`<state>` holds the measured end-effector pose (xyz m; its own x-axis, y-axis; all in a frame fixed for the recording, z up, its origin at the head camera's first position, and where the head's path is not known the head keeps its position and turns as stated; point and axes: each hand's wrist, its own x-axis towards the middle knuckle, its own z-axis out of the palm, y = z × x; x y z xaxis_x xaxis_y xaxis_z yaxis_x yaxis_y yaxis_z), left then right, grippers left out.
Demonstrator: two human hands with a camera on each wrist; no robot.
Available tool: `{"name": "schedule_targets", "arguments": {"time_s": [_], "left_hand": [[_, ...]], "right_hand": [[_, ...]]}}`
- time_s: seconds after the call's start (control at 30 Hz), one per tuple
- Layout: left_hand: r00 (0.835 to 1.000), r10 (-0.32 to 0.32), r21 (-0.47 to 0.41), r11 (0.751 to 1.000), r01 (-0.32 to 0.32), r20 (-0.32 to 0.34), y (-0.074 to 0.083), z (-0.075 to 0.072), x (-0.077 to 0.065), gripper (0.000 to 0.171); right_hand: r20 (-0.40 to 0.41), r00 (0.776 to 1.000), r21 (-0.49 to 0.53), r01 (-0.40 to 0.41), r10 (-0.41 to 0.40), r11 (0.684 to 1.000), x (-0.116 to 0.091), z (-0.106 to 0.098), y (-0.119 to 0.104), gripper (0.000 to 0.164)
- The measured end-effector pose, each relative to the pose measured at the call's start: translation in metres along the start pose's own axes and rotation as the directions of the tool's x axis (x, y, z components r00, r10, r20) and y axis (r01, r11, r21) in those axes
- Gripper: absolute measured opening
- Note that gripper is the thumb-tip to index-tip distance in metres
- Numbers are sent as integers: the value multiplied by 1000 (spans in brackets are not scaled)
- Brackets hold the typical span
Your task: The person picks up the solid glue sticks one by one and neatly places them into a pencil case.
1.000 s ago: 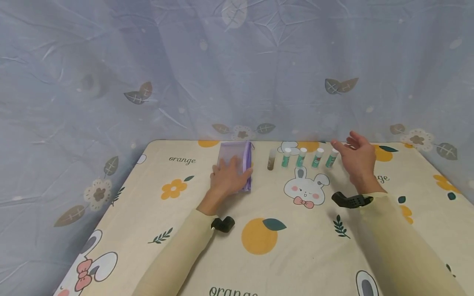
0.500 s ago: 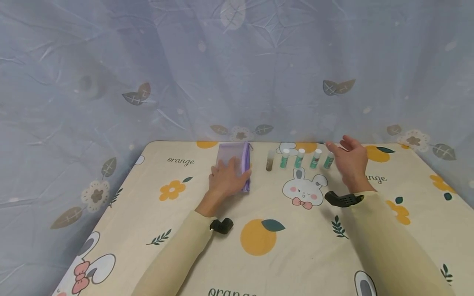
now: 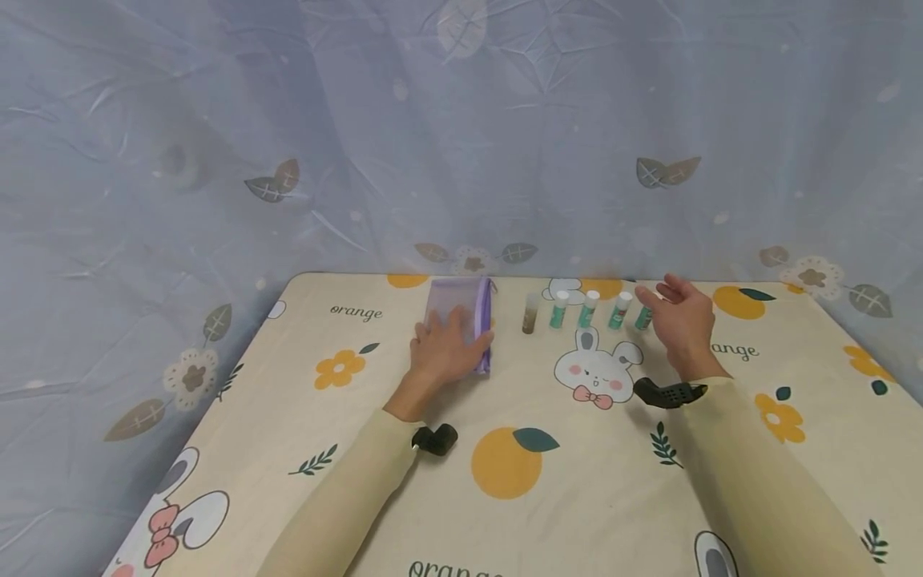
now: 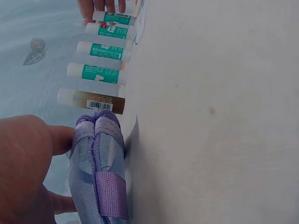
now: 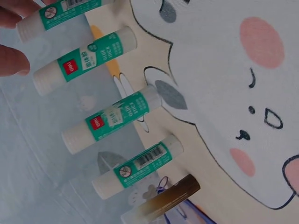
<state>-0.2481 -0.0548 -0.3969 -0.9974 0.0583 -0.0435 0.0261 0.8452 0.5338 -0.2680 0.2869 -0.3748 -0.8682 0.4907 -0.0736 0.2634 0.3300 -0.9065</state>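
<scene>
While the purple mesh pouch [image 3: 481, 314] is lying on the tabletop [image 3: 613, 481], the left hand [image 3: 445, 351] is resting on it, fingers spread | brown tube [image 3: 530, 320] and four green glue sticks [image 3: 587, 311] are standing in a row to its right | right hand [image 3: 681, 322] is hanging beside the rightmost stick [image 3: 643, 320], thumb and fingers parted, contact unclear

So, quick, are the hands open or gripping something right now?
Left hand: open, resting on the purple-edged mesh zipper pouch.
Right hand: open beside the rightmost green glue stick, not gripping it.
</scene>
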Motion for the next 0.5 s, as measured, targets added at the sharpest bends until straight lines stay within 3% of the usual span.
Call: {"name": "schedule_targets", "arguments": {"time_s": [0.5], "left_hand": [[1000,-8,-7,1000,8,8,0,0,1,81]], "right_hand": [[26,1000,-74,-6,8,997,-1,5,10,66]]}}
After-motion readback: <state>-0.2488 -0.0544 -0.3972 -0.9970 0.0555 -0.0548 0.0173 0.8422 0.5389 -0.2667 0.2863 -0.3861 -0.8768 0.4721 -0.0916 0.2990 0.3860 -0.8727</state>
